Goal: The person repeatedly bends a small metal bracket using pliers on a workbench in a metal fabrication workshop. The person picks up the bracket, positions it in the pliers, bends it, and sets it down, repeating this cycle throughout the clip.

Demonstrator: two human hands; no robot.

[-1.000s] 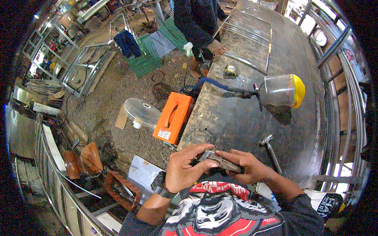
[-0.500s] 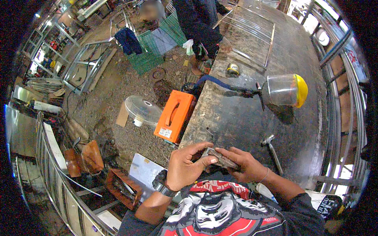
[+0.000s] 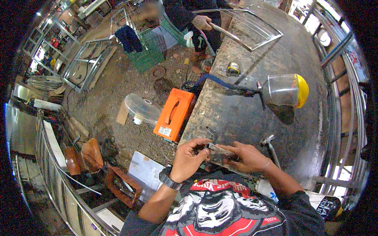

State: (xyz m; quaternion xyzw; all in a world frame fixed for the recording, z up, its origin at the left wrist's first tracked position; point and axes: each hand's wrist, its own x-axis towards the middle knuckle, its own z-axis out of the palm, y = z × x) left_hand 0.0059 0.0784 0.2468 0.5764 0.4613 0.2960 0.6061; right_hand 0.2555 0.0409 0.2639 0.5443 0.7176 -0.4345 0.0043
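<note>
Close to my body, at the near edge of the dark table, my right hand (image 3: 249, 157) is closed on a small flat grey-brown piece (image 3: 220, 149), too small to name. My left hand (image 3: 190, 158) pinches at the left end of that piece, thumb and fingers close together. A dark watch is on my left wrist. To the right of my right hand lies a hammer (image 3: 271, 148), its handle partly hidden behind the hand. A thin bent wire (image 3: 210, 131) rests on the table just beyond my left fingers.
A face shield (image 3: 289, 90) with yellow top, a welding cable (image 3: 220, 83) and a tape measure (image 3: 233, 69) lie on the table (image 3: 244, 118). An orange machine (image 3: 173, 114) and a fan (image 3: 141, 108) stand left. Across the table, a co-worker's hand (image 3: 202, 23) grips a metal frame (image 3: 252, 45).
The co-worker has raised the near side of the metal frame off the table. In my hands the small piece has tilted and now shows more edge-on, and my left fingers have drawn in.
</note>
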